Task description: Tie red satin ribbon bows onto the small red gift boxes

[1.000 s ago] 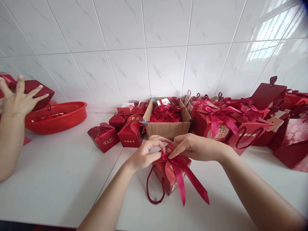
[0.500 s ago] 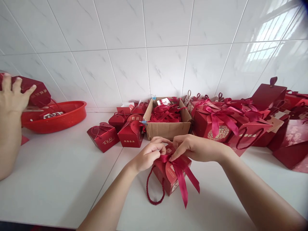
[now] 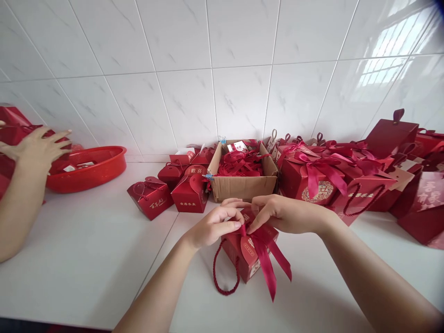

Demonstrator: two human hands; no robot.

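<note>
A red gift box (image 3: pixel 239 259) rests on the white table in front of me, its twisted rope handle (image 3: pixel 222 292) hanging off the left side. Across its top runs a dark red satin ribbon (image 3: pixel 267 268), both tails trailing toward me. My left hand (image 3: pixel 217 224) pinches the ribbon near its knot, thumb against fingers. From the other side my right hand (image 3: pixel 277 212) also grips the ribbon at the knot, with its fingertips pressed down on the box top. Some of the knot is hidden behind my fingers.
Behind the box stands a cardboard carton (image 3: pixel 243 187) full of red ribbons. Several small red boxes (image 3: pixel 189 196) sit left of it; many ribboned gift boxes (image 3: pixel 308 180) crowd the right. At far left, a co-worker's hand (image 3: pixel 34 150) is over red boxes beside a red plastic basket (image 3: pixel 90 173).
My left thumb and fingers have shifted slightly right, closer to the knot. My right hand stays at the knot. The co-worker's hand has moved right and turned among the red boxes.
</note>
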